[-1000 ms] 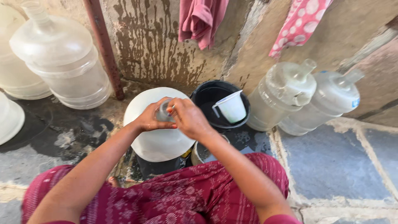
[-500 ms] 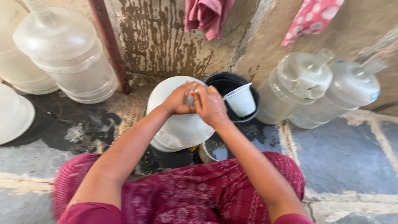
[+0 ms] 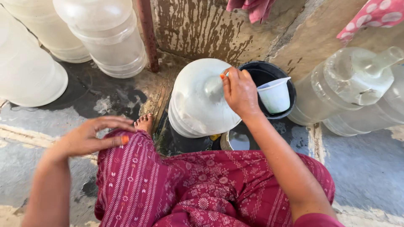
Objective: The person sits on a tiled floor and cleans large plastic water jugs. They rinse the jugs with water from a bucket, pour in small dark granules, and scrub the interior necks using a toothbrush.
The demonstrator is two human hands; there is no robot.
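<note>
My right hand (image 3: 240,93) is curled about the short neck of the big water jug (image 3: 202,98), fingers closed on it at the jug's top; my left hand (image 3: 90,136) lies open and flat on my knee, holding nothing. The jug stands upright on the wet floor (image 3: 105,96) straight ahead of me at twelve o'clock, just past my maroon skirt (image 3: 189,189).

To handle the neck well, I judge the grip should stay low and snug around it, wrist steady, since a wet clear plastic neck would likely slip under loose fingers.

At the jug's two o'clock, touching or nearly so, sits a black bucket (image 3: 286,90) with a white mug (image 3: 275,96) inside it. At five o'clock a small steel vessel (image 3: 235,141) peeks out beside the jug's base. More jugs lie tilted at three o'clock (image 3: 349,90), and others crowd ten to eleven o'clock (image 3: 107,38), near a rusty pipe (image 3: 147,33) against the stained wall (image 3: 202,25). The right side is tight; the open room is at nine o'clock, over the dark wet floor between my knee and the far jugs. My bare toes (image 3: 144,123) sit close to the jug's left edge.
</note>
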